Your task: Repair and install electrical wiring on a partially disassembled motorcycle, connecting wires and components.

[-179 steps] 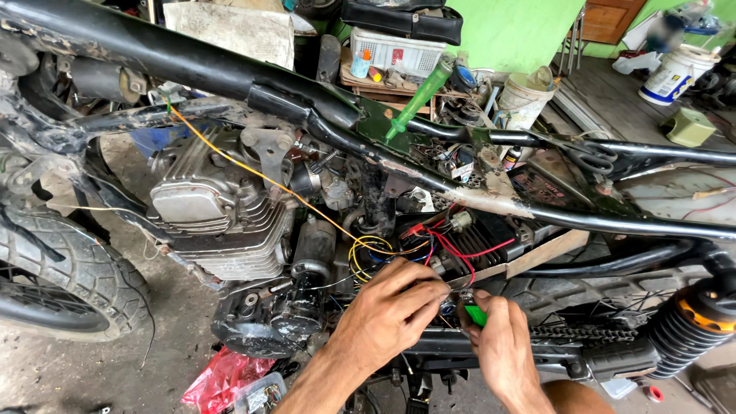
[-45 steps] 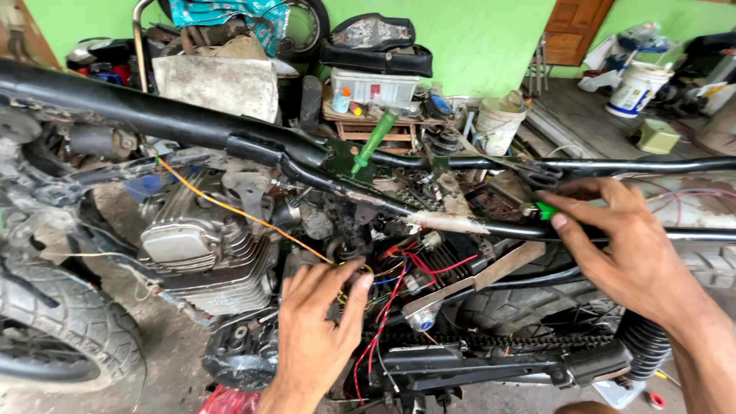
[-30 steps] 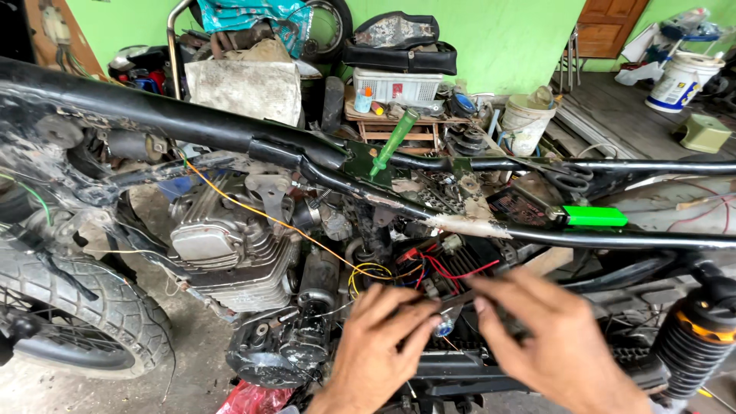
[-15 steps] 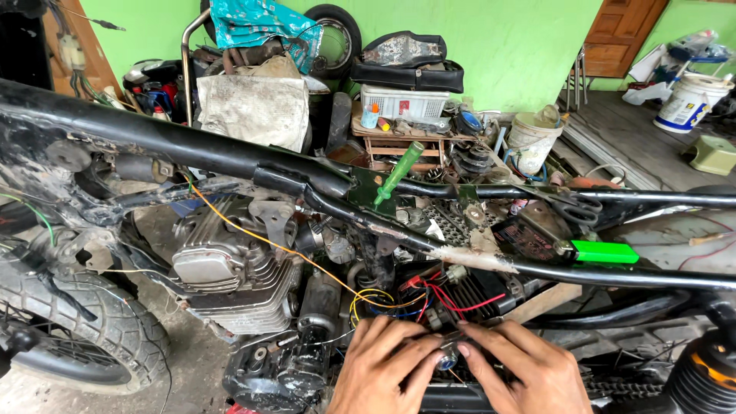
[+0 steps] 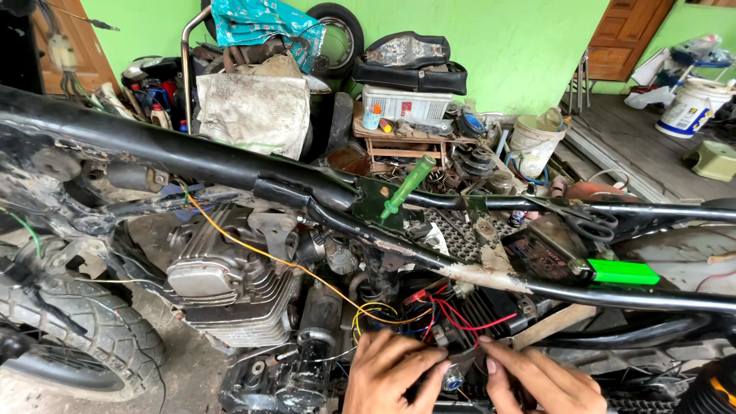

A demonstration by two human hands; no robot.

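Observation:
My left hand [image 5: 389, 373] and my right hand [image 5: 538, 381] meet low in the frame of a stripped motorcycle, under its black frame tube [image 5: 230, 162]. Their fingertips pinch a small round metal connector [image 5: 452, 379] among red wires [image 5: 458, 318] and a coil of yellow wire [image 5: 366, 316]. An orange wire [image 5: 253, 247] runs from the upper frame down to this bundle. A flat green tool [image 5: 622, 271] lies on the lower frame rail [image 5: 636, 297] to the right. A green-handled screwdriver [image 5: 406, 186] leans at the frame joint.
The engine cylinder [image 5: 230, 285] sits to the left of my hands, with the front tyre [image 5: 77, 337] at far left. Behind the bike are a shelf of parts [image 5: 406, 107], a seat [image 5: 406, 61], a white bucket [image 5: 533, 142] and a green wall.
My right hand set the green tool on the frame rail and came down to join my left hand at the wiring. Both hands have since closed in on the small connector.

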